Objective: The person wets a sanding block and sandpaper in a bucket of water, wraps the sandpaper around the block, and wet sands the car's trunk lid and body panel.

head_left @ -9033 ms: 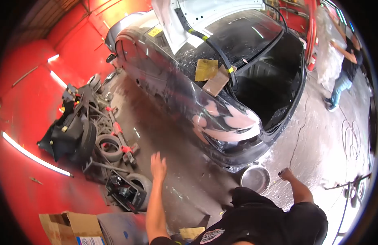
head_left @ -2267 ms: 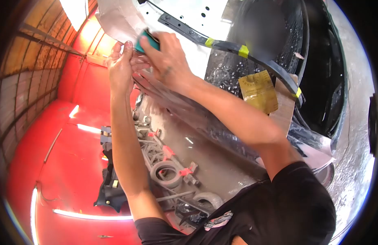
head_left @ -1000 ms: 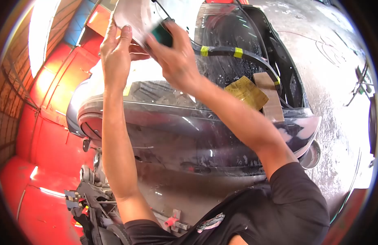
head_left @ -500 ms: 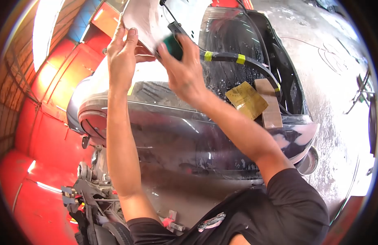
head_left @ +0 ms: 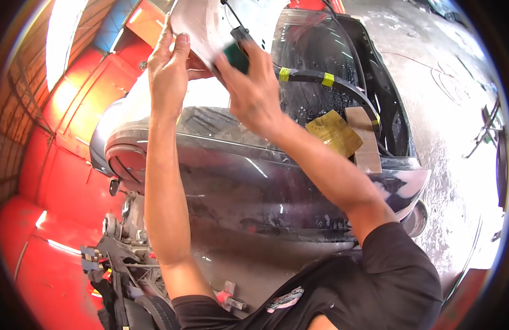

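Note:
Overhead, a pale grey-white car body panel [head_left: 197,25] with small dark holes fills the top of the view, its upper part cut off. My left hand [head_left: 169,77] pinches the panel's left lower edge, thumb in front and fingers behind. Against the panel's lower right side, my right hand [head_left: 253,91] grips a dark green pad [head_left: 237,58], slightly blurred, that looks like a sanding pad. A black rod with a block-like end [head_left: 239,33] hangs just above the right fingers.
Below stands a dark car body [head_left: 243,176] with dusty, scuffed paint. A yellow sandpaper sheet [head_left: 334,133] and a tan flat block [head_left: 366,146] lie on it. Black trim [head_left: 306,76] with yellow tape curves across the back. Car parts [head_left: 128,280] crowd the lower left floor.
Both hands and the panel have shifted slightly right in view, as has the background. The right hand sits a little lower, still holding the green pad. Both grips look the same.

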